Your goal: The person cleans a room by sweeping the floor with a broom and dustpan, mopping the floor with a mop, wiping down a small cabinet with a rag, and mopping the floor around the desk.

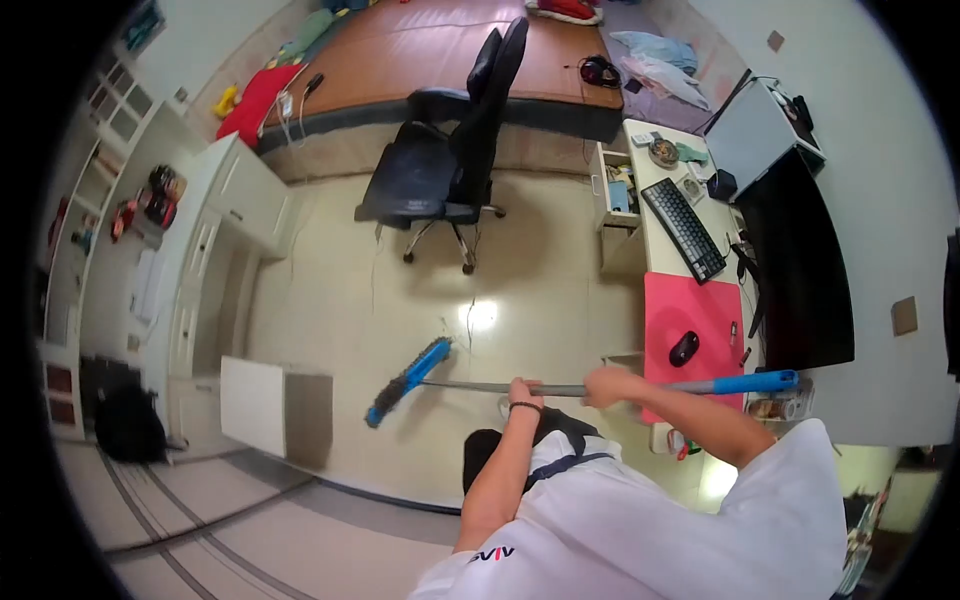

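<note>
Both of my hands are closed around the grey pole of a broom (458, 386), which runs nearly level across the view. My left hand (525, 392) wraps the pole nearer the broom head, and my right hand (610, 387) grips it closer to the blue handle end (755, 382). The blue broom head (408, 382) with dark, fuzzy bristles points away to the left, over the pale tiled floor. Whether the bristles touch the tiles I cannot tell.
Ahead is a black swivel chair (430, 170), before a raised bed platform (410, 50). To the right, a desk holds a keyboard (683, 229), a mouse (684, 348) and a monitor (800, 260); its drawer (617, 190) stands out. A white cabinet (262, 408) is at left.
</note>
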A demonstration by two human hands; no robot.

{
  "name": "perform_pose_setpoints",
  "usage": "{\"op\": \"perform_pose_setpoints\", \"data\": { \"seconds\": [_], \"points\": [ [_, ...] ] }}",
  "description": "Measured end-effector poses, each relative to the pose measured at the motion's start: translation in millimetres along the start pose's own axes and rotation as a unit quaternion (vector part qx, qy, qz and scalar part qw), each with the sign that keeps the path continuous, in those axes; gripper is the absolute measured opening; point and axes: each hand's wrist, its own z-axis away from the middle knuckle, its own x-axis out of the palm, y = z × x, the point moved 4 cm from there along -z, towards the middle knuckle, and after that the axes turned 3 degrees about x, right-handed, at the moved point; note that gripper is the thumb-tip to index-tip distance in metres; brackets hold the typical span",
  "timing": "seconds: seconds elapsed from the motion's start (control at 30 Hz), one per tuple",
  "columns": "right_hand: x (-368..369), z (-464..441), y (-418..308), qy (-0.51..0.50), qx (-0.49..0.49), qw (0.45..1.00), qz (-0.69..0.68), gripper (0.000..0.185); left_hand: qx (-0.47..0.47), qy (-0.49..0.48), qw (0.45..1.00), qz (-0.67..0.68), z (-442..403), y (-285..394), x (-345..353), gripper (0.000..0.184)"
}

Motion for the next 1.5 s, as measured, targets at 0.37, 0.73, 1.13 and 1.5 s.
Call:
{"op": "perform_pose_setpoints", "data": {
  "seconds": [0.37,0.73,1.13,1.5],
  "points": [
    [-132,-14,-148,-0.084,-0.311,0.843,-0.432,0.037,0.192,-0.147,0.956,0.165,-102,416,76,0.013],
    [-140,-289,212,0.223,0.181,0.942,-0.175,0.033,0.032,0.0,0.887,0.461,-97,516,150,0.034],
    [-182,-395,406,-0.192,0.144,0.808,0.538,0.058,0.105,0.034,0.898,0.426,-96,390,165,0.065],
    [-225,-369,447,-0.259,0.231,0.912,0.217,0.062,0.157,0.061,0.917,0.362,-120,410,174,0.064]
  ]
}}
